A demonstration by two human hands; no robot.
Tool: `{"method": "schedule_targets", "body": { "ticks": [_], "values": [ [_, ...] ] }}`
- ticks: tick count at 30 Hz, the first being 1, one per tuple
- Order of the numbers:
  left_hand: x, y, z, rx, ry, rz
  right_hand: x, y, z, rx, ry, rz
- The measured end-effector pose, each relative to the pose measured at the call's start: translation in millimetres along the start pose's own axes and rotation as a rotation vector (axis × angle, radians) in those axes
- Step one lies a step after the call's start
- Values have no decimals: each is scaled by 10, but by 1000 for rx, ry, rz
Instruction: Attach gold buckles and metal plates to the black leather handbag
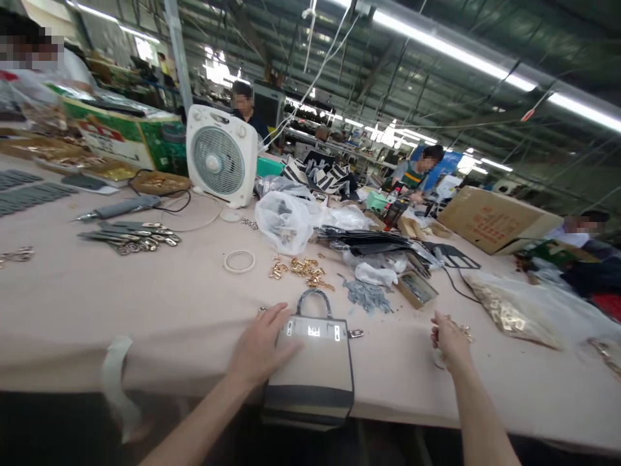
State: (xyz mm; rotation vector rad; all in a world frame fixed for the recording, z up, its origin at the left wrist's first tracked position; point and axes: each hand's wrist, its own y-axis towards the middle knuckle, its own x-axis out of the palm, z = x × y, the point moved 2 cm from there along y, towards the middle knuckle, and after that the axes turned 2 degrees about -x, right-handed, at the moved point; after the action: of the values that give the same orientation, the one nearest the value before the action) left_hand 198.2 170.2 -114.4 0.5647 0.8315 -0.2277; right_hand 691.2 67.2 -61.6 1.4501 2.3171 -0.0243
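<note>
A small grey handbag [315,362] with a dark band and a dark top handle lies at the table's front edge, its lower end reaching past the edge. My left hand [264,346] rests on the bag's left side, fingers stretched out and thumb across the front. Silver fittings show on the bag's upper part, and a metal clasp [356,334] sticks out at its right. Off to the right, my right hand [450,340] has its fingers curled beside small gold metal pieces [464,331]. What those fingers hold, if anything, is hidden.
Gold fittings [308,268], grey scraps [366,296] and a white tape ring [239,261] lie beyond the bag. A fan [220,155], a corded tool [123,207] and grey straps [133,236] are at left. A bag of metal parts [509,310] lies right. Co-workers sit farther back.
</note>
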Motion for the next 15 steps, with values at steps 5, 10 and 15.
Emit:
{"method": "schedule_targets", "body": {
  "ticks": [5,10,15],
  "values": [
    [-127,-38,91,4,-61,58,-25,-203,-44,-307,-342,29],
    [-250,-139,151,-10,-149,243,104,-1065,-107,-249,-192,-187],
    [-327,-395,127,-23,-221,338,333,-2092,-203,-308,-31,-494]
  ]
}}
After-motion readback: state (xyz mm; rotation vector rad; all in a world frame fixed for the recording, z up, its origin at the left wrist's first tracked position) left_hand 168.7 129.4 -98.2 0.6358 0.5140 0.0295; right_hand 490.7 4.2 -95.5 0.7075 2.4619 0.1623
